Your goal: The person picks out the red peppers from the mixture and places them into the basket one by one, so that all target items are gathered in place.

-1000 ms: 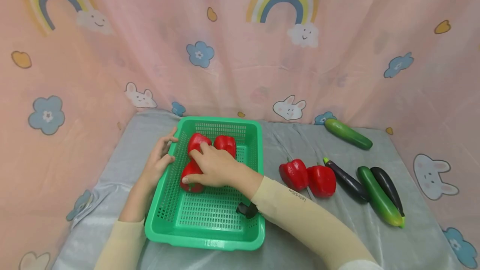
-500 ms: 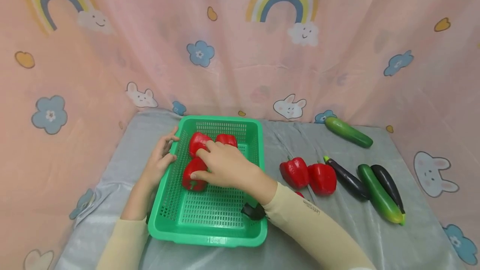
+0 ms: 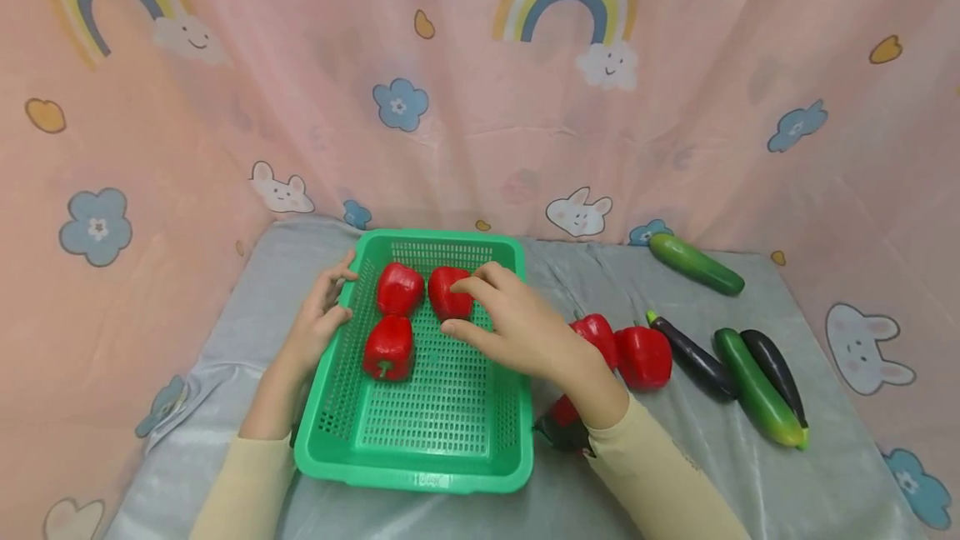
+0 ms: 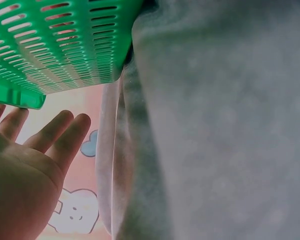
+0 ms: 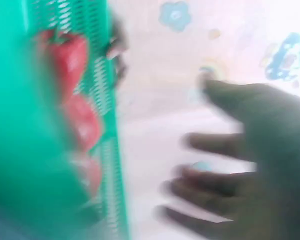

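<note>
Three red bell peppers lie in a green perforated plastic basket (image 3: pixel 416 477): one at the back left (image 3: pixel 400 288), a second pepper (image 3: pixel 388 350) in front of it, and a third pepper (image 3: pixel 444 297) at the back right. My right hand (image 3: pixel 517 323) hovers over the basket's right side, thumb and fingers apart, nothing in its grasp; its fingertips partly cover the third pepper. In the blurred right wrist view, the right hand (image 5: pixel 260 165) shows spread fingers. Against the left rim, my left hand (image 3: pixel 315 323) rests with fairly straight fingers, some touching the rim in the left wrist view.
Right of the basket, red bell peppers (image 3: pixel 643 358) lie on a grey cloth (image 3: pixel 247 307), one mostly hidden under my right wrist. Farther right are two eggplants (image 3: pixel 693 359) and a green zucchini (image 3: pixel 757 390); another zucchini (image 3: pixel 696 263) lies behind. A pink printed curtain (image 3: pixel 480 165) hangs at the back.
My right hand has let go of the front-left pepper and moved right, uncovering the peppers in the basket. The left hand stays at the rim.
</note>
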Demonstrator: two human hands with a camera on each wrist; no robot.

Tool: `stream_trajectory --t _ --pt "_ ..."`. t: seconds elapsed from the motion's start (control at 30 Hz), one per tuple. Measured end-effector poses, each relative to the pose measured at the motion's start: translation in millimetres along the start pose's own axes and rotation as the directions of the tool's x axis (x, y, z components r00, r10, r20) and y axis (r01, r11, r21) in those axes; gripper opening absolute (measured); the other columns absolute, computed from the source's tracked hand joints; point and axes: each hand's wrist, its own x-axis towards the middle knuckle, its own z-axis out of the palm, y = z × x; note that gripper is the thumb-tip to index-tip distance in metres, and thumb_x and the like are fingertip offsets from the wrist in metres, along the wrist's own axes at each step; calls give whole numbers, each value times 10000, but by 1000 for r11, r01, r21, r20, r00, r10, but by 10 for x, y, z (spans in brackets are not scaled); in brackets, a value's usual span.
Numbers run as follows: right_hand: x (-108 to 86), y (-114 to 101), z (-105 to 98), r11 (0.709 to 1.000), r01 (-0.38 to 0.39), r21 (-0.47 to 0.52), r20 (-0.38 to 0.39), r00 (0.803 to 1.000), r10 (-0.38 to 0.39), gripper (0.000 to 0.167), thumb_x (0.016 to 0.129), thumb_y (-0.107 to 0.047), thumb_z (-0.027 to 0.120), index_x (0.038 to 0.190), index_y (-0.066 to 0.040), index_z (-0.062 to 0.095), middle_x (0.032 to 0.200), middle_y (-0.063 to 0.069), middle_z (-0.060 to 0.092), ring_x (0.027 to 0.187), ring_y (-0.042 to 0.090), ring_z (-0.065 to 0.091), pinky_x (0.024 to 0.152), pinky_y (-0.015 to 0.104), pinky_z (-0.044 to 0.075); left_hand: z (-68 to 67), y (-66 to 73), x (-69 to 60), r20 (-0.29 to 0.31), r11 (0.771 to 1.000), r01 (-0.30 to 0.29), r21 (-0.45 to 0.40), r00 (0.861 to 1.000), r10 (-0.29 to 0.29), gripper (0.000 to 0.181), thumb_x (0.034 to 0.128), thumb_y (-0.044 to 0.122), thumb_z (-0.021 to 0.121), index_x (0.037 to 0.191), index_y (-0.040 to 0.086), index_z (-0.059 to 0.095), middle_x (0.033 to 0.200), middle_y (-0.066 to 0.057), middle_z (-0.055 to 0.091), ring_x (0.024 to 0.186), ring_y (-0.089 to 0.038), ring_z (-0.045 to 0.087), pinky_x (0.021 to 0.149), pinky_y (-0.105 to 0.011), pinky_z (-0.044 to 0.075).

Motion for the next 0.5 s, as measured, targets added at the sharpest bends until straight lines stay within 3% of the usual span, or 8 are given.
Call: stream_trajectory --t 0.07,0.17,0.3,0.4,0.5 --pt "-75 56 -20 1000 0 17 -37 999 0 550 990 -474 771 1408 -125 690 1329 37 603 1177 178 589 898 376 609 -2 -4 5 -5 1000 0 11 1000 0 498 903 -128 450 1396 -64 473 1796 -106 257 1588 -554 239 1033 -337 454" --pt "-177 134 -36 1000 -2 4 -99 995 2 540 982 -443 786 1407 -124 692 1341 40 598 1198 200 588 905 413 618 -2 -7 12 -6 1000 -3 22 1000 3 499 896 -131 461 1390 -63 478 1794 -108 262 1588 -559 237 1141 -536 400" --pt "-298 229 -32 1000 13 2 -176 984 -12 528 965 -378 820 1403 -114 694 1356 65 604 1215 221 591 909 434 624 -2 -15 9 -4 1000 -14 21 1000 14 497 886 -143 466 1377 -69 482 1790 -139 263 1588 -569 221 1194 -747 267" --pt "-374 294 -33 1000 27 15 -202 979 -23 524 967 -358 825 1408 -109 688 1371 66 601 1234 217 588 903 419 629 0 -17 6 -9 1000 -17 16 1000 17 501 878 -149 462 1372 -67 485 1788 -144 268 1594 -556 218 1209 -758 228" --pt "-451 361 -56 1000 21 13 -213 977 -18 518 982 -356 815 1416 -108 680 1388 64 596 1250 222 589 895 424 633 6 -11 13 -8 1000 -18 12 1000 18 502 880 -148 460 1376 -70 482 1787 -140 272 1592 -556 227 1181 -720 285"
